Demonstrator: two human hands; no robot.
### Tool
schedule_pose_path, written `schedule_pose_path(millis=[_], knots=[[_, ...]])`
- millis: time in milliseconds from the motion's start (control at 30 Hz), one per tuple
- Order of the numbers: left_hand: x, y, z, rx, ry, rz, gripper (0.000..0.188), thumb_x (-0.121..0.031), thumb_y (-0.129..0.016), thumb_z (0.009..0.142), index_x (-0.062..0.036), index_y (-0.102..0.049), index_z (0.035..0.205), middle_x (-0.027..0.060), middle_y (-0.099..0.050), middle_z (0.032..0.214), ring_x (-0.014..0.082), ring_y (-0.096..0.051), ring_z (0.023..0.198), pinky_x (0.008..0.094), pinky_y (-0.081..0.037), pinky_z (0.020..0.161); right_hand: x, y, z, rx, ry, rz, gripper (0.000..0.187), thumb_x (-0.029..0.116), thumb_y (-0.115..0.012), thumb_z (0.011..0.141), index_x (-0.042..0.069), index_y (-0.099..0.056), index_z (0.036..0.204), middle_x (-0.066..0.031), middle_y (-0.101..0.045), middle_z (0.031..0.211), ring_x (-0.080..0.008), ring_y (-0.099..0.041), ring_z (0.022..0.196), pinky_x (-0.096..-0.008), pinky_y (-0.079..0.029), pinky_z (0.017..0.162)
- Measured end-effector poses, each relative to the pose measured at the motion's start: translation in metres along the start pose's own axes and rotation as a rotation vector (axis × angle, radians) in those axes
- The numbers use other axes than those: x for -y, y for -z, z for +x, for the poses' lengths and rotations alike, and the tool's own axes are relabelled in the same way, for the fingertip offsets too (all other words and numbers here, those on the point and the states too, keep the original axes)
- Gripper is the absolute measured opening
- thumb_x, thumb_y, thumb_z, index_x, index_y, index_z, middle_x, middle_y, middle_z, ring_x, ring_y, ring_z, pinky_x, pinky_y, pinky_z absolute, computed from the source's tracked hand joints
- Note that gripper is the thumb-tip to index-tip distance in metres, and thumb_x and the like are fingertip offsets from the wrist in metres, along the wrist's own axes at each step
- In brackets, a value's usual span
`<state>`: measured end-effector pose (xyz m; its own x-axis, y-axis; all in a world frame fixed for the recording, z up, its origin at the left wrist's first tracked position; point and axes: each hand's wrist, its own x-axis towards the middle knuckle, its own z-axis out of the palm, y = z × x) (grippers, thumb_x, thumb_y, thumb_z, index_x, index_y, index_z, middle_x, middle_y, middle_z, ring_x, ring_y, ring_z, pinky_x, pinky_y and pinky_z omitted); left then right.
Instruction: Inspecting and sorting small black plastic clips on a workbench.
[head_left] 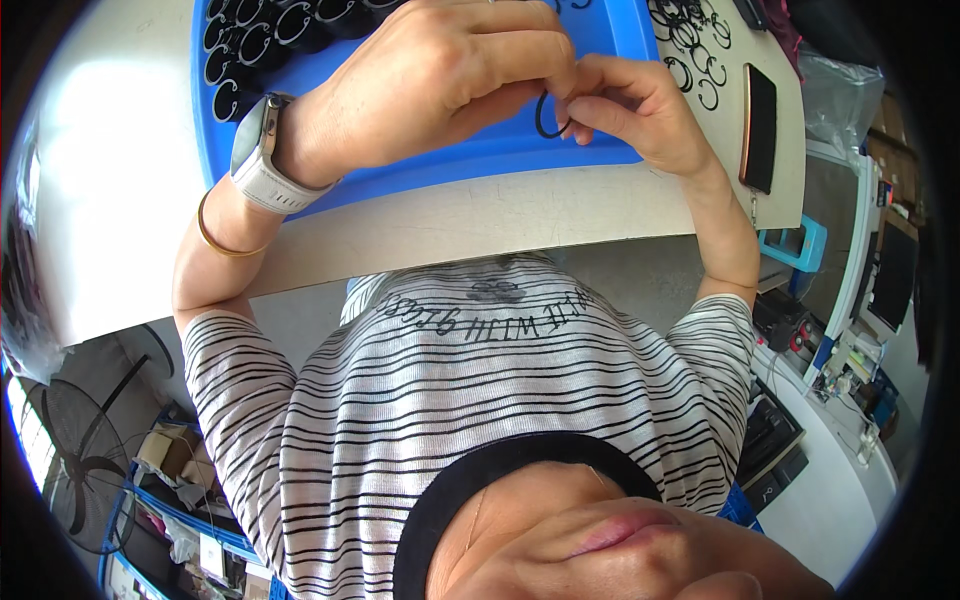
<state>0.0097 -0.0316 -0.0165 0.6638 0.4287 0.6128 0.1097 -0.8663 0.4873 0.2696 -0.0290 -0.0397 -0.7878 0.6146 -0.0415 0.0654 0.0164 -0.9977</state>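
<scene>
Above the near right part of a blue tray (400, 183), my two hands meet at a thin black ring (541, 118). My right hand (645, 115) pinches the ring between thumb and fingers. Curled fingers of my left hand (440, 80) close on its upper edge; part of the ring is hidden behind them. Several short black cylinders (297, 24) with ring-like ends stand in the tray's left side, beyond my left wrist. Loose black open rings (708, 70) lie scattered on the table to the right of the tray.
A phone (760, 130) lies near the right edge of the pale table (130, 220). Clear plastic (840, 95) hangs beyond that edge. A fan (85, 460) stands at lower left, near blue shelving (190, 535). A white side desk (830, 450) is at right.
</scene>
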Motion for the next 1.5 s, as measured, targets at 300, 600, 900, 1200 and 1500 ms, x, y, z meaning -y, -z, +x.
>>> schedule_pose_path(millis=[300,600,900,1200,1500], knots=[[-0.005,0.0,-0.001,-0.144,0.093,-0.17,0.037,-0.003,-0.076,0.086,-0.0018,-0.06,0.119,0.0117,-0.065,0.098,0.0239,-0.07,0.076,0.0334,-0.058,0.062,-0.004,0.002,0.002,-0.153,0.101,0.038,0.02,0.018,-0.066,0.103,-0.001,-0.07,0.109,-0.0064,-0.071,0.089,-0.0093,-0.065,0.074,-0.0235,-0.054,0.065],[-0.009,0.002,-0.004,0.059,0.349,-0.093,0.042,-0.005,-0.079,0.084,-0.0024,-0.059,0.121,0.0124,-0.063,0.101,0.0257,-0.07,0.078,0.033,-0.059,0.065,-0.002,-0.002,0.001,-0.152,0.135,0.017,0.021,0.017,-0.069,0.101,-0.001,-0.069,0.112,-0.0063,-0.071,0.091,-0.0098,-0.067,0.077,-0.0231,-0.055,0.065],[-0.001,-0.002,-0.009,0.053,0.178,0.065,0.028,-0.009,-0.076,0.09,-0.0076,-0.068,0.117,0.0068,-0.073,0.089,0.02,-0.073,0.079,0.0298,-0.06,0.069,-0.003,-0.001,0.002,-0.122,0.144,0.018,0.021,0.015,-0.067,0.102,-0.001,-0.068,0.115,-0.0058,-0.071,0.094,-0.0094,-0.067,0.079,-0.023,-0.054,0.065],[-0.001,-0.002,-0.001,0.003,0.033,-0.104,0.046,-0.005,-0.082,0.077,-0.0025,-0.061,0.118,0.0106,-0.06,0.111,0.0259,-0.069,0.083,0.0359,-0.06,0.067,-0.003,0.0,0.002,-0.129,0.121,0.062,0.019,0.016,-0.065,0.103,-0.001,-0.067,0.112,-0.008,-0.073,0.091,-0.0091,-0.064,0.071,-0.0232,-0.054,0.065],[0.011,-0.011,-0.008,0.029,-0.027,-0.048,0.044,-0.005,-0.08,0.078,-0.0039,-0.063,0.118,0.0088,-0.062,0.104,0.0219,-0.068,0.078,0.0337,-0.06,0.062,-0.004,0.002,0.003,-0.088,0.155,0.035,0.022,0.019,-0.064,0.104,-0.001,-0.067,0.113,-0.0078,-0.073,0.092,-0.0093,-0.064,0.071,-0.0232,-0.054,0.065]])
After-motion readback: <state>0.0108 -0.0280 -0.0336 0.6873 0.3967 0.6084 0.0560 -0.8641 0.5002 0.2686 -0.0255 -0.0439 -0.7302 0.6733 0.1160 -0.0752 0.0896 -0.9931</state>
